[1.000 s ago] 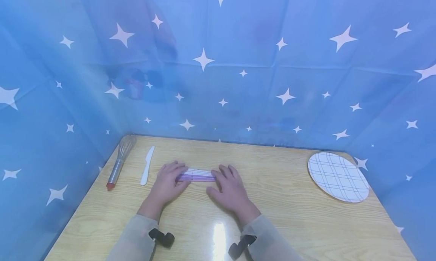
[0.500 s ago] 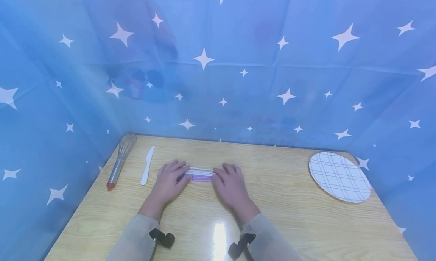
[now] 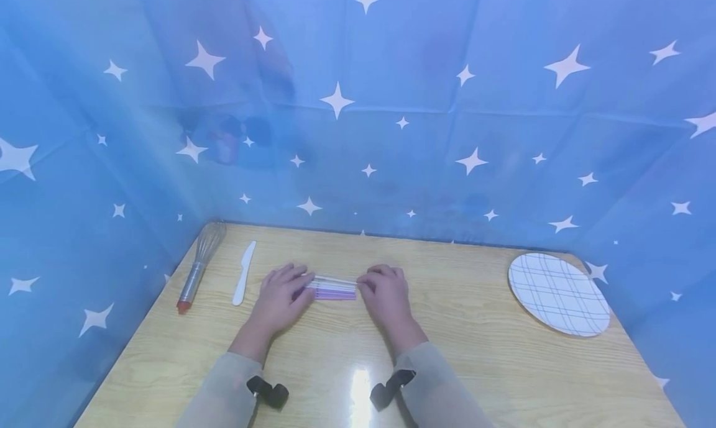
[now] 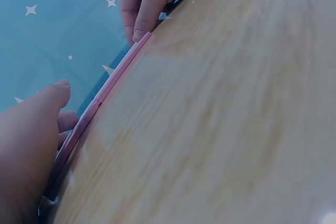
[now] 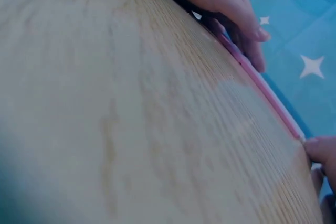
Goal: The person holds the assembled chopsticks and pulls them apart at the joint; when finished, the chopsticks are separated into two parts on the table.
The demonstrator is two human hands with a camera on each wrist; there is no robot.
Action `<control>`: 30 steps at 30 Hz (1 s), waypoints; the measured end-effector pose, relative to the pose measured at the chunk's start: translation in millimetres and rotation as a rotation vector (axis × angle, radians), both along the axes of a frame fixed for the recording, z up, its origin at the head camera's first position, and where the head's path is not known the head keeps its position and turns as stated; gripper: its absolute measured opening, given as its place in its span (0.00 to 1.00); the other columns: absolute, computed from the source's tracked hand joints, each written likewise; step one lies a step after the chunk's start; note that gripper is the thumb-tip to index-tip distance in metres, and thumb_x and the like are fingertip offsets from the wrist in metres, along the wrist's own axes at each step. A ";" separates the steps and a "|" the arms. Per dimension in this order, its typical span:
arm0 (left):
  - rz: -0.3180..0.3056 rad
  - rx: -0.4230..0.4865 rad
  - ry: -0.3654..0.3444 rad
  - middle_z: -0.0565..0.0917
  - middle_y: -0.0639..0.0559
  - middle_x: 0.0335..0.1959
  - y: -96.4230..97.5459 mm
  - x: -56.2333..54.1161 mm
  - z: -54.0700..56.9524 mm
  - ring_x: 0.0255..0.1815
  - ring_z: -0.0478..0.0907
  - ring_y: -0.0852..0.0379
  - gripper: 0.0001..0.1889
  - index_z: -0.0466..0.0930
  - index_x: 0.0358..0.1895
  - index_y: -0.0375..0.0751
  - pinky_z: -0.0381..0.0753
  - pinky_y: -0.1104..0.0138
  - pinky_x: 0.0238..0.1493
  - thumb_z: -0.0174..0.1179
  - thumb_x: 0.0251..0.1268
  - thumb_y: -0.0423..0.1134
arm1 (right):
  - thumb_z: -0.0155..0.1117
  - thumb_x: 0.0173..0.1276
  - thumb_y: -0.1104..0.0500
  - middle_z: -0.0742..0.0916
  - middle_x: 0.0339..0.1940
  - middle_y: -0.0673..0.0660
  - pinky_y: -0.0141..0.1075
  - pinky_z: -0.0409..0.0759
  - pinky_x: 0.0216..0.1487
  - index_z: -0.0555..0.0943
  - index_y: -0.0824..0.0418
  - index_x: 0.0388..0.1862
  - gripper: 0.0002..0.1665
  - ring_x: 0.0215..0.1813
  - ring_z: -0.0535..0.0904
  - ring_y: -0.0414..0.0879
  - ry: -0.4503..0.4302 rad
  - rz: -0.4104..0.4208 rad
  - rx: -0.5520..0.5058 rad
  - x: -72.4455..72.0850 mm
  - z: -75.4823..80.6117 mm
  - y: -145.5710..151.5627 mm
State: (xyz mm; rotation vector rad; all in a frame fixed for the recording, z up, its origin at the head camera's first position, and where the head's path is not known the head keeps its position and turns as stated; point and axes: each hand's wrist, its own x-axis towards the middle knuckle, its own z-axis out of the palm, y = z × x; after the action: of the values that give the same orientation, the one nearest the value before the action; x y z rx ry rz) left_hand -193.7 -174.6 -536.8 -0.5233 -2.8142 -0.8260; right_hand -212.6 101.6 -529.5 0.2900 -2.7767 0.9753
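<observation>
A row of slim white, purple and pink sticks (image 3: 335,291) lies side by side on the table, each with a small dark mark near its left end. My left hand (image 3: 282,296) rests at the row's left end, fingers relaxed, covering the ends there. At the right end my right hand (image 3: 387,294) pinches the tip of the farthest white stick between thumb and curled fingers. Along the row's near side, the pink stick (image 4: 122,69) shows in the left wrist view, with the right fingertips at its far end. In the right wrist view my right thumb (image 5: 319,148) meets the row's end.
A whisk (image 3: 201,263) with a red handle tip lies at the table's left edge, beside a white knife (image 3: 243,275). An oval white plate (image 3: 559,294) with blue lines is at the right. Blue star-patterned cloth (image 3: 391,142) surrounds the wooden table (image 3: 475,353).
My right hand first came inward along the row, then drew back to its right end, its spread fingers curling into a pinch. The left hand has hardly moved.
</observation>
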 end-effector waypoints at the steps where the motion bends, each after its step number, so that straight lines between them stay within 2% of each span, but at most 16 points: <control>1: 0.001 0.000 0.002 0.73 0.45 0.78 -0.2 0.0 -0.1 0.82 0.60 0.38 0.28 0.79 0.73 0.50 0.45 0.37 0.81 0.52 0.82 0.61 | 0.73 0.74 0.52 0.86 0.59 0.49 0.54 0.71 0.69 0.92 0.45 0.45 0.04 0.64 0.74 0.52 -0.009 -0.003 0.001 -0.3 0.3 -0.3; 5: 0.011 0.011 -0.003 0.73 0.45 0.78 -0.3 -0.7 -1.0 0.82 0.61 0.38 0.30 0.77 0.75 0.48 0.45 0.39 0.81 0.51 0.82 0.61 | 0.69 0.77 0.52 0.85 0.58 0.48 0.55 0.69 0.71 0.90 0.47 0.44 0.05 0.64 0.73 0.51 -0.029 0.003 0.027 0.2 1.8 -2.2; 8: 0.043 0.044 -0.020 0.73 0.44 0.78 -0.1 -1.9 -0.9 0.82 0.62 0.38 0.30 0.73 0.78 0.46 0.47 0.40 0.82 0.50 0.84 0.58 | 0.65 0.81 0.52 0.84 0.58 0.48 0.54 0.67 0.71 0.89 0.49 0.46 0.07 0.64 0.72 0.51 -0.030 0.016 0.069 0.2 1.5 -3.6; 13: 0.101 0.114 -0.002 0.76 0.41 0.75 -0.9 -4.3 0.7 0.78 0.67 0.37 0.26 0.73 0.76 0.40 0.56 0.41 0.80 0.55 0.83 0.46 | 0.59 0.83 0.51 0.84 0.56 0.48 0.50 0.68 0.71 0.87 0.52 0.50 0.11 0.64 0.72 0.49 -0.028 0.036 0.094 -0.2 -3.0 -2.8; 17: 0.126 0.153 0.018 0.78 0.41 0.73 -0.3 -5.8 -0.1 0.76 0.70 0.38 0.25 0.74 0.75 0.40 0.62 0.43 0.79 0.60 0.80 0.39 | 0.58 0.82 0.52 0.83 0.53 0.48 0.50 0.69 0.70 0.86 0.53 0.49 0.11 0.61 0.74 0.49 -0.017 0.047 0.038 2.9 -1.9 1.0; 22: 0.142 0.148 0.030 0.81 0.42 0.69 0.3 -6.0 -3.2 0.74 0.73 0.39 0.24 0.78 0.72 0.42 0.66 0.44 0.77 0.65 0.77 0.38 | 0.58 0.80 0.55 0.84 0.49 0.48 0.52 0.70 0.70 0.84 0.53 0.44 0.07 0.57 0.77 0.49 0.007 0.036 -0.046 5.0 0.3 3.3; 26: 0.153 0.163 0.024 0.84 0.43 0.64 -0.1 -5.9 -2.2 0.70 0.76 0.39 0.18 0.84 0.66 0.43 0.70 0.44 0.74 0.66 0.76 0.37 | 0.57 0.80 0.58 0.86 0.45 0.49 0.50 0.78 0.65 0.82 0.53 0.43 0.06 0.53 0.82 0.49 0.007 0.066 -0.121 8.6 4.8 1.2; 30: 0.168 0.186 -0.001 0.85 0.44 0.59 -1.1 -5.1 0.2 0.66 0.77 0.40 0.15 0.87 0.61 0.45 0.73 0.44 0.71 0.67 0.76 0.37 | 0.60 0.81 0.57 0.87 0.45 0.48 0.48 0.84 0.56 0.84 0.53 0.46 0.05 0.50 0.84 0.47 -0.005 0.110 -0.218 14.5 7.5 -1.7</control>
State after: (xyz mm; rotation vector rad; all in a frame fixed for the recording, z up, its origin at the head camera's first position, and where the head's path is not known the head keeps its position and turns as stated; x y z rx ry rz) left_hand -198.9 -175.7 -536.6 -0.2547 -2.6982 -1.0369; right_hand -198.1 99.9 -522.0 0.4100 -2.6505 1.2937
